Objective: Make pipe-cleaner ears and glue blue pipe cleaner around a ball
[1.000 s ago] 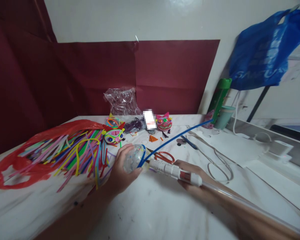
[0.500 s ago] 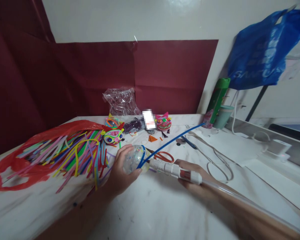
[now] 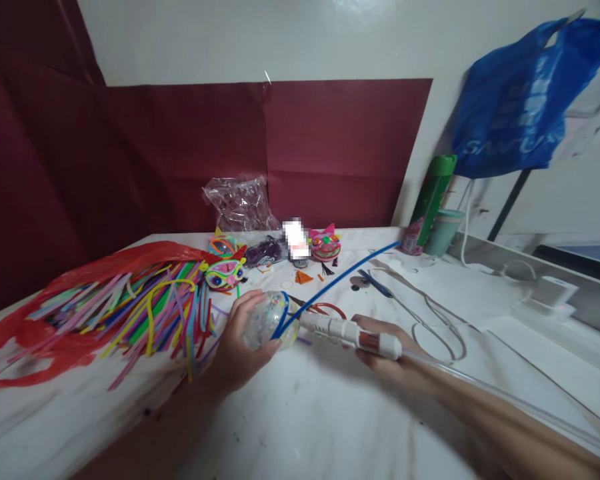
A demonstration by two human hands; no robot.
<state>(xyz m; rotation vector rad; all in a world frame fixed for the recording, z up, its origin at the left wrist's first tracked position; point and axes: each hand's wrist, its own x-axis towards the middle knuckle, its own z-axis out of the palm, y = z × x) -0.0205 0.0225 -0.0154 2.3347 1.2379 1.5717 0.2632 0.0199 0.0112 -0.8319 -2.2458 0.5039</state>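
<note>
My left hand (image 3: 237,353) is wrapped round a clear ball (image 3: 263,319) with coloured specks. A blue pipe cleaner (image 3: 347,273) runs along the ball's right side, bends near my thumb, and its long free end sticks out up and to the right. In my right hand (image 3: 377,363) is a white hot glue gun (image 3: 333,328), its nozzle at the ball's right side beside the blue pipe cleaner. From the gun's rear a long clear glue stick (image 3: 455,370) runs back over my forearm. Whether the nozzle touches the ball I cannot tell.
Red-handled scissors (image 3: 330,309) lie behind the gun. Left, many coloured pipe cleaners (image 3: 150,307) spread over a red plastic bag (image 3: 80,267). Decorated animal-face balls (image 3: 225,273) stand at the back. Right are a blue-handled tool (image 3: 377,285), a cable (image 3: 430,313), a green can (image 3: 433,193) and a cup (image 3: 445,233).
The view has shifted slightly. The glue gun's body sits a little lower, and the pipe cleaner's free end has moved slightly left. Both hands keep their hold.
</note>
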